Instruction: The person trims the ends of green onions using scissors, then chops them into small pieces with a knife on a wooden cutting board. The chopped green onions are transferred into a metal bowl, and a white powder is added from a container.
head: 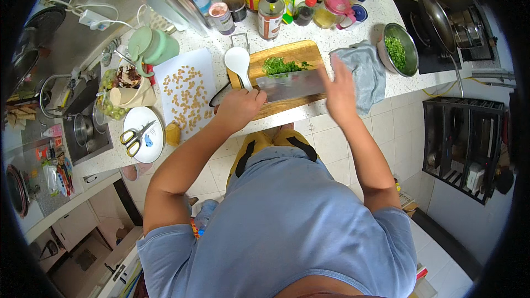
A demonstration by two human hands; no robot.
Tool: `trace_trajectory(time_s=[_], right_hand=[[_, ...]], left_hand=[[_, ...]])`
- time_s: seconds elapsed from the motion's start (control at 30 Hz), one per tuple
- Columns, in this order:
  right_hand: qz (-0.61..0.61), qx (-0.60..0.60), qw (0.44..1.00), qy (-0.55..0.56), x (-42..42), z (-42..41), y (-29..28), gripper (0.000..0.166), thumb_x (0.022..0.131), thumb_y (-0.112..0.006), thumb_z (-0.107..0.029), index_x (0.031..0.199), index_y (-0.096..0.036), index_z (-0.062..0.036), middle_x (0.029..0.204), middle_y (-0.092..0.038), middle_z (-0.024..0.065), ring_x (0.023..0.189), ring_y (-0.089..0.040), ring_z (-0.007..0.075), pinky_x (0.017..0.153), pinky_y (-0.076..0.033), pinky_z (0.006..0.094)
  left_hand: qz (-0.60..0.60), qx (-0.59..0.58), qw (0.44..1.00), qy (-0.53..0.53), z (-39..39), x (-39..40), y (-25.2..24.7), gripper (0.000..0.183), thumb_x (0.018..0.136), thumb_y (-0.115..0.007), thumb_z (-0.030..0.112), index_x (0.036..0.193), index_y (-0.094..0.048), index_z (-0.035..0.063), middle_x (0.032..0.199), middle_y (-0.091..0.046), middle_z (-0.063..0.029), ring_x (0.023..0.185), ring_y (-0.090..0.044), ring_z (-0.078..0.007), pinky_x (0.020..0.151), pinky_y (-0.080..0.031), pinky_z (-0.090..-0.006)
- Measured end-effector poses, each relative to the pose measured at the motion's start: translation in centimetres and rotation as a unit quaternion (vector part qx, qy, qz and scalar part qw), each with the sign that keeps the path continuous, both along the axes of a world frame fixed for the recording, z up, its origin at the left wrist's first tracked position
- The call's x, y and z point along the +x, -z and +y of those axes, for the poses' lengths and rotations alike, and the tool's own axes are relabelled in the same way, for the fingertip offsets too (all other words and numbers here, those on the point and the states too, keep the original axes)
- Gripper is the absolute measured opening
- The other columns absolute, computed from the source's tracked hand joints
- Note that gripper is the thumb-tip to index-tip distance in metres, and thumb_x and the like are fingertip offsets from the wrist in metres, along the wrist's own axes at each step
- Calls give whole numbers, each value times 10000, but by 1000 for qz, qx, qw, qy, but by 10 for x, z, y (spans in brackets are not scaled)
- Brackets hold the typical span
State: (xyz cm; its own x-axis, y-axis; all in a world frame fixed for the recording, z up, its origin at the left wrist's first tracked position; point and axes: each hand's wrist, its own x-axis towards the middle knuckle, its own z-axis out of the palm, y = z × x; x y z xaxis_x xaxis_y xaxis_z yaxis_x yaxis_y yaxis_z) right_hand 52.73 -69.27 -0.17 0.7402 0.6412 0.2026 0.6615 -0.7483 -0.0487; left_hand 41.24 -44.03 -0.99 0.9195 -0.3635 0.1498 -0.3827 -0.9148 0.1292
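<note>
My left hand (242,109) is closed around the handle end of a cleaver (292,85), whose broad blade lies across the front of a wooden cutting board (306,51). Behind the blade, chopped green herbs (283,66) form a small heap on the board. My right hand (341,91), blurred, is at the blade's far end with thumb and fingers apart; whether it touches the blade cannot be told. A white rice paddle (237,61) rests over the board's left edge, its handle reaching to my left hand.
A steel bowl (399,68) of chopped greens and a grey cloth (364,74) lie right. Left are peanut-like pieces on white paper (203,60) and scissors (132,142) on a white plate (151,155). Bottles (271,16) line the back; a frying pan (434,22) stands by the stove.
</note>
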Motion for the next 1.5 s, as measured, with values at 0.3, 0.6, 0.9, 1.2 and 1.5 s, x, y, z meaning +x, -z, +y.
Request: trace_trajectory(time_s=[0.3,0.6,0.9,1.2,1.5], right_hand=[[52,-292,934,-198,-7,63,8,614,896,-444,-214,1455,-188,-228,1519,-122,84,1374,-186,291,1105,-136,476],[72,-335,928,-148,31,31,42,504,890,-426,-177,1386,-348,-123,1495,-204,96,1367,-209,286,1102,-162,459],[209,264,941,-35,50,7,91,377,798,-506,-34,1171,-560,-35,1252,-531,159,1153,-499,323,987,-391,373],[157,257,952,54,25,34,119,449,823,-556,-161,1251,-497,-37,1285,-492,181,1226,-422,335,1041,-306,417],[183,270,945,18,31,45,120,456,825,-555,-164,1254,-490,-22,1294,-482,190,1228,-415,354,1057,-284,423]], left_hand=[[-4,52,995,91,-4,8,-9,132,705,-562,135,816,-503,93,674,-502,-23,626,-574,-173,550,-443,-313],[34,4,997,62,8,-15,-14,102,755,-568,127,841,-534,84,659,-532,-36,618,-590,-201,535,-445,-329],[197,-446,811,-322,14,-88,20,178,787,-630,89,941,-550,52,659,-544,-45,518,-532,-154,497,-442,-271],[168,-700,553,-420,-54,-83,68,93,863,-560,43,896,-473,44,635,-503,-11,508,-501,-87,470,-423,-227],[148,-721,549,-395,-59,-80,100,90,888,-545,59,919,-464,36,678,-518,-28,514,-512,-100,472,-416,-231]])
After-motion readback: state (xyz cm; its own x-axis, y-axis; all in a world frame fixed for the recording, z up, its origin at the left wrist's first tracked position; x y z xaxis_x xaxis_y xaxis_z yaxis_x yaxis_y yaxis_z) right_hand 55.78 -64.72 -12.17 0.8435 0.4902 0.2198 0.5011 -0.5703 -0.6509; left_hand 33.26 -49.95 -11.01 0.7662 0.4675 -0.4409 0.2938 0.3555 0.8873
